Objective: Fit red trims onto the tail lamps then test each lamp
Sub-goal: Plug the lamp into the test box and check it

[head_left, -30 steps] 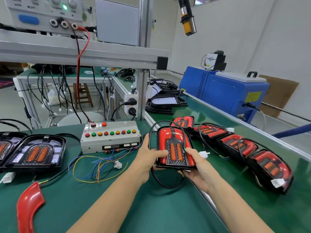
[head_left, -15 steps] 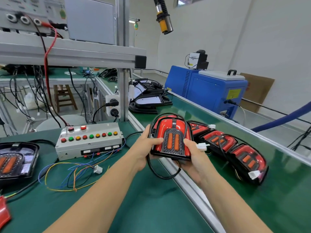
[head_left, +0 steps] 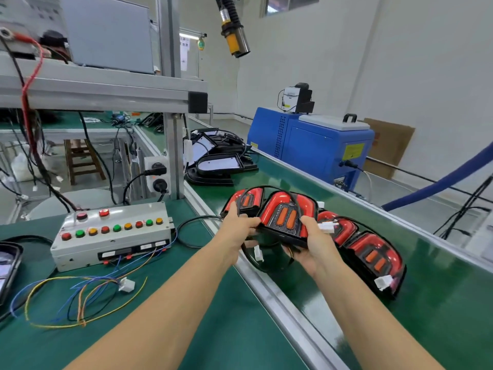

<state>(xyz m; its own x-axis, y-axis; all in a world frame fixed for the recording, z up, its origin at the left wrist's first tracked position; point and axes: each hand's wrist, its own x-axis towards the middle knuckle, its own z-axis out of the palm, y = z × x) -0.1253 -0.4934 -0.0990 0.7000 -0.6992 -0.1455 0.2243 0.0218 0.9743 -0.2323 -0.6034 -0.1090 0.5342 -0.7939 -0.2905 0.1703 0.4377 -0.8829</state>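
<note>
Over conveyor [head_left: 440, 297], lamp [head_left: 286, 218] between grips.

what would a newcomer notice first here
First the red tail lamp in the middle, gripped by the left hand and right hand above the green belt. Next, more red lamps lined up on the belt to its right, and the button box at left.

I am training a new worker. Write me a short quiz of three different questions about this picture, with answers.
1. True or false: the held tail lamp already has its red trim.
2. Which hands grip it? A) left only B) right only C) both
3. Fill in: the finished lamps lie in a row on the green ____.

Key
1. True.
2. C: left hand and right hand.
3. Conveyor belt, beside the lamp row.
</note>
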